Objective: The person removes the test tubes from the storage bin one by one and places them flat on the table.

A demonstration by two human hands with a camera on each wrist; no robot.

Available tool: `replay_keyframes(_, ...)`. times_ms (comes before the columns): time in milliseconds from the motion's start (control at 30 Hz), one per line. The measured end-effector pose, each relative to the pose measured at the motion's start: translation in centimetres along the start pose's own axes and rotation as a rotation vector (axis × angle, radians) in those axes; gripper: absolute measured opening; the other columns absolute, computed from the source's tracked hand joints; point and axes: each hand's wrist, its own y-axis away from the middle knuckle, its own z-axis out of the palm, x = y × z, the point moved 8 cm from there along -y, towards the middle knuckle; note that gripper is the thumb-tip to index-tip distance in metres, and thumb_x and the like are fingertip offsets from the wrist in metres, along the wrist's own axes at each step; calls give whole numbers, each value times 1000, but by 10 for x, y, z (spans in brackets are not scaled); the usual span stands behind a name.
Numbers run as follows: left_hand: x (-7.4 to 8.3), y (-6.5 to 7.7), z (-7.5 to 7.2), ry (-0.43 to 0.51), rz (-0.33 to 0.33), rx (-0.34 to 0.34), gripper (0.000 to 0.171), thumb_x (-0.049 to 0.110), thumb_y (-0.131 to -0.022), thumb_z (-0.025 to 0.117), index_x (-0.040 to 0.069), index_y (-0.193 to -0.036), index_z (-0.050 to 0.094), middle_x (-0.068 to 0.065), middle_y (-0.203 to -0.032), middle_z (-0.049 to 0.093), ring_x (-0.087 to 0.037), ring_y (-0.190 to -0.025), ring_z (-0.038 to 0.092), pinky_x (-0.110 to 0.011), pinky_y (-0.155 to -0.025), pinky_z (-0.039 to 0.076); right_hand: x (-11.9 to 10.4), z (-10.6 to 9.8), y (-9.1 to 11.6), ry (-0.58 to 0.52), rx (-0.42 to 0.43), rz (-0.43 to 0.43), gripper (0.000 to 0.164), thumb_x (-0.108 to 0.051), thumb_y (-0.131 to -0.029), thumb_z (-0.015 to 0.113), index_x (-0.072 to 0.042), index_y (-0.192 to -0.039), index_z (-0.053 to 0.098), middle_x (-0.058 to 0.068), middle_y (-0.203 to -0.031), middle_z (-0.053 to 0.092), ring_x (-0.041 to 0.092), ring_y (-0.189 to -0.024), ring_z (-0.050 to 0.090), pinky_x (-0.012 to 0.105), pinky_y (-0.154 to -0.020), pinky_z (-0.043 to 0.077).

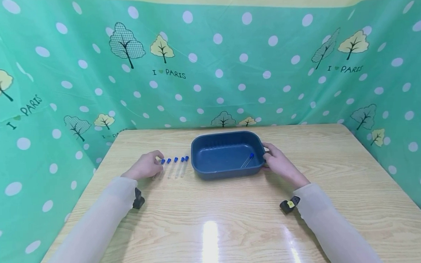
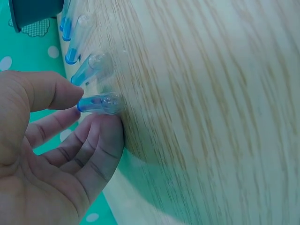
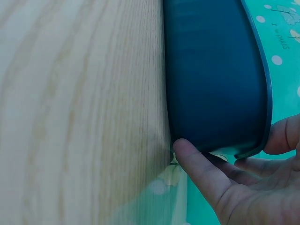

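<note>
Several clear test tubes with blue caps lie in a row on the table, left of a dark blue basin (image 1: 212, 174). My left hand (image 1: 146, 165) is at the leftmost test tube (image 2: 105, 103); thumb and forefinger pinch its capped end, while the other fingers are bent beneath it. Beside it lies another test tube (image 2: 89, 68). Inside the basin, toward its right end, rests one test tube (image 1: 248, 160). My right hand (image 1: 280, 165) holds the basin's right end, with the thumb by the rim and fingers against the outer wall (image 3: 211, 84).
A light wood-grain table (image 1: 242, 208) carries everything. Behind it and along both sides hangs a green dotted curtain (image 1: 229, 68). Each wrist wears a black camera, such as the one on the left wrist (image 1: 138, 199).
</note>
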Motion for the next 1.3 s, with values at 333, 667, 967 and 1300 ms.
replay_keyframes(333, -2, 2, -2, 4, -10, 2, 47, 9, -86, 55, -1, -131, 44, -11, -91, 62, -20, -68, 59, -33, -64, 47, 0, -1, 0, 10, 1, 10, 53, -7, -98, 26, -1, -150, 17, 34, -139, 36, 44, -122, 47, 47, -88, 49)
replay_keyframes(667, -3, 3, -2, -8, -4, 9, 46, 11, -87, 56, -2, -130, 46, -11, -90, 61, -19, -69, 58, -33, -64, 48, 2, -1, -1, -3, -4, 8, 53, -7, -98, 26, -1, -150, 17, 35, -138, 36, 44, -121, 48, 47, -89, 49)
replay_keyframes(967, -4, 3, -2, -14, -4, 20, 45, 12, -87, 56, -2, -129, 46, -13, -95, 62, -20, -74, 59, -37, -70, 48, 3, -1, -2, 1, -6, 12, 53, -8, -98, 25, -2, -150, 16, 34, -140, 34, 44, -123, 46, 47, -89, 49)
replay_keyframes(1300, -1, 4, -6, -46, 15, 40, 44, 13, -89, 57, -1, -130, 47, -16, -101, 62, -23, -81, 60, -39, -71, 50, 4, -1, -2, 2, -6, 8, 53, -7, -98, 25, -2, -150, 17, 34, -139, 35, 44, -122, 47, 46, -89, 49)
